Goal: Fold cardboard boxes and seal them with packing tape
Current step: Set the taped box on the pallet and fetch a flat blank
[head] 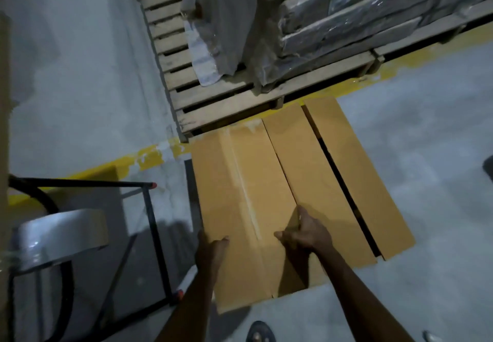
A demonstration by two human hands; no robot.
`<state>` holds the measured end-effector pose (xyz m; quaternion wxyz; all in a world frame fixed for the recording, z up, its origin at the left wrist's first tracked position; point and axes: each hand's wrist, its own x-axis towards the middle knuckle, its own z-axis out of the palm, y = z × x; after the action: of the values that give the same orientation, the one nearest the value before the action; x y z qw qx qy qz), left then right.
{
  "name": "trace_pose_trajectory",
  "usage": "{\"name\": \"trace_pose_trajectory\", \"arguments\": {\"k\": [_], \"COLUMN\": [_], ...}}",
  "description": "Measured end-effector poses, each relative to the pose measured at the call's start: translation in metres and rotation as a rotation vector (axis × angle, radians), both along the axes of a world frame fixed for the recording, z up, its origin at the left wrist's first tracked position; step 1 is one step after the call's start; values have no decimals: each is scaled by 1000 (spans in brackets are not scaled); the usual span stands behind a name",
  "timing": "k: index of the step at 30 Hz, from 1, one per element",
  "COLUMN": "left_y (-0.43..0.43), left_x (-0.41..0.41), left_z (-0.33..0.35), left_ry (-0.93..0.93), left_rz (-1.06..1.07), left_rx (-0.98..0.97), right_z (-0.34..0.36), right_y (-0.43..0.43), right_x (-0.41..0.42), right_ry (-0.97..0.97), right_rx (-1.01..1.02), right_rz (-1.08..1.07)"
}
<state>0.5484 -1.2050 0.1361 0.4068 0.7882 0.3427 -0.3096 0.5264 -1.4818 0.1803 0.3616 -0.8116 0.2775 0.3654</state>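
A brown cardboard box (240,195) stands on the concrete floor in front of me, its top seam closed with a strip of clear tape running lengthwise. My left hand (210,248) grips the box's near left edge, thumb on top. My right hand (304,232) holds its near right edge, where it meets a second brown box (320,176). A third long cardboard piece (357,176) lies to the right, with a dark gap between. A large roll of packing tape (61,232) sits at the lower left.
A wooden pallet (213,101) stacked with plastic-wrapped goods (333,21) stands right behind the boxes. A yellow floor line (149,155) runs under them. A black metal frame (149,208) stands at left. My foot (260,332) shows at the bottom edge.
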Motion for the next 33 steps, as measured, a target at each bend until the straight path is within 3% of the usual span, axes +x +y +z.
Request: {"name": "trace_pose_trajectory", "arguments": {"k": [2, 6, 11, 14, 19, 25, 33], "left_y": [-4, -28, -44, -59, -81, -78, 29], "left_x": [-4, -6, 5, 15, 33, 56, 70], "left_z": [-21, -18, -9, 38, 131, 268, 479], "left_ry": [112, 130, 94, 16, -102, -374, -661], "left_rz": [-38, -52, -226, -428, -629, -754, -719], "left_rx": [-19, 39, 147, 188, 236, 292, 340], "right_z": [-13, -30, -26, -1, 82, 220, 426], "right_y": [10, 39, 61, 60, 53, 68, 159], "right_x": [-9, -19, -19, -17, 5, 49, 77], "right_ry": [-38, -103, -87, -107, -168, -334, -612], "right_rx": [-32, -142, -133, -114, -136, -201, -219], "right_rz": [74, 273, 220, 199, 164, 185, 249]}}
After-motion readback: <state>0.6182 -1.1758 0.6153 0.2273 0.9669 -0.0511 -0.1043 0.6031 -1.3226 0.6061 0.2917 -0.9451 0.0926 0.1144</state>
